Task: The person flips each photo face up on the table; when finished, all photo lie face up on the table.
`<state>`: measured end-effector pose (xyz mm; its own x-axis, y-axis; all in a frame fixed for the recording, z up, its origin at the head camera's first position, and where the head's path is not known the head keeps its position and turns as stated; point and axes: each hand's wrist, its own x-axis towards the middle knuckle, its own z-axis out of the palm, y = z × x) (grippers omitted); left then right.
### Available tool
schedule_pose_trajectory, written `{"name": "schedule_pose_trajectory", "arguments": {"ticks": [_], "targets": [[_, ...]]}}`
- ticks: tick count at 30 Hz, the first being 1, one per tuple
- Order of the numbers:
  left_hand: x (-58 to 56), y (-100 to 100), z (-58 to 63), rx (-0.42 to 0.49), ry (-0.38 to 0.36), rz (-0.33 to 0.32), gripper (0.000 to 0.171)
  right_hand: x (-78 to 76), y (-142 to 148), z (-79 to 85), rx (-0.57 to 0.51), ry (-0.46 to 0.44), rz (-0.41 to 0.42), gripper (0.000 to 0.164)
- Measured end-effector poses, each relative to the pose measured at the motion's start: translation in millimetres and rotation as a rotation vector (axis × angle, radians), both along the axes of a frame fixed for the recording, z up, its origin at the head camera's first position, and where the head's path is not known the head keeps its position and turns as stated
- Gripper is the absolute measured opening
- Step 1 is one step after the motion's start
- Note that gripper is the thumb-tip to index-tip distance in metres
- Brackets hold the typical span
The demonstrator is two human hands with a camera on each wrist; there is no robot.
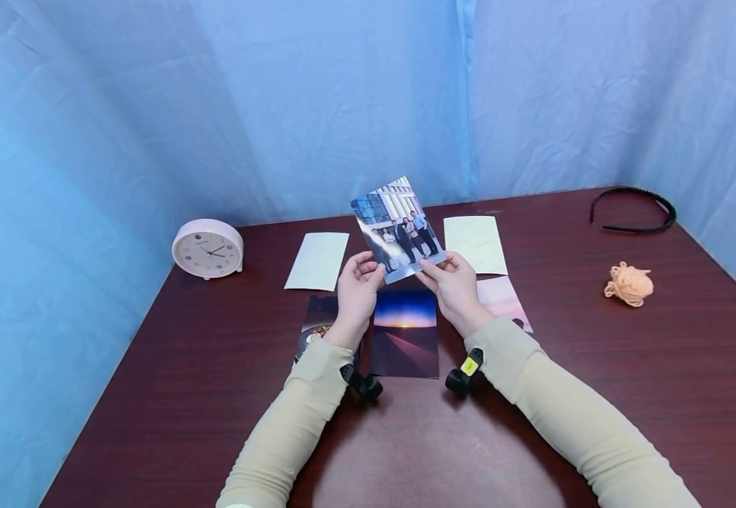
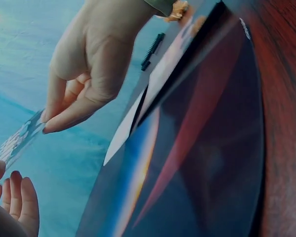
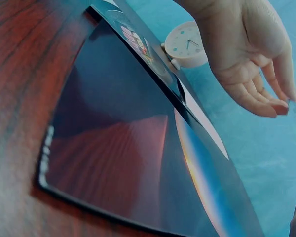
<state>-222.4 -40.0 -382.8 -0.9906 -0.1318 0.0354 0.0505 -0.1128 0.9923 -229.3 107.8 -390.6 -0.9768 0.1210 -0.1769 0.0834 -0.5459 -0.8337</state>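
Looking forward and down from the head, well behind left hand (image 1: 358, 286) and right hand (image 1: 455, 286). Peeking close from each wrist toward the other hand, sharing the sunset picture (image 1: 405, 335) beneath.

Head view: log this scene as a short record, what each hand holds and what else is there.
Left hand: holds group photo, lower left corner
Right hand: holds same photo, lower right corner
Near row, left to right: food photo, partly hidden; dark horizon photo; pink photo, partly hidden
Behind: left white sheet; right white sheet
Far left: clock
Far right: black headband; peach yarn
Backdrop: blue curtain
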Motion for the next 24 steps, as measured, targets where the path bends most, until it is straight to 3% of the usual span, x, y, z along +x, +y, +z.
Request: {"name": "schedule_pose_trajectory", "arguments": {"ticks": [9,17,24], "targets": [[0.2,-1.6,-4.3,-0.053,0.006,0.009,0.030,3.0,-3.2,-1.2,0.071,-0.024,0.021,0.018],[-0.3,-6.1,-2.9,-0.102,0.021,0.021,0.029,-4.1,3.9,2.2,0.103,-0.023,-0.038,0.019],[-2.2,-11.3,-3.1,-0.130,0.013,0.009,0.028,-6.9,11.9,5.8,0.203,-0.036,-0.052,0.016]]}}
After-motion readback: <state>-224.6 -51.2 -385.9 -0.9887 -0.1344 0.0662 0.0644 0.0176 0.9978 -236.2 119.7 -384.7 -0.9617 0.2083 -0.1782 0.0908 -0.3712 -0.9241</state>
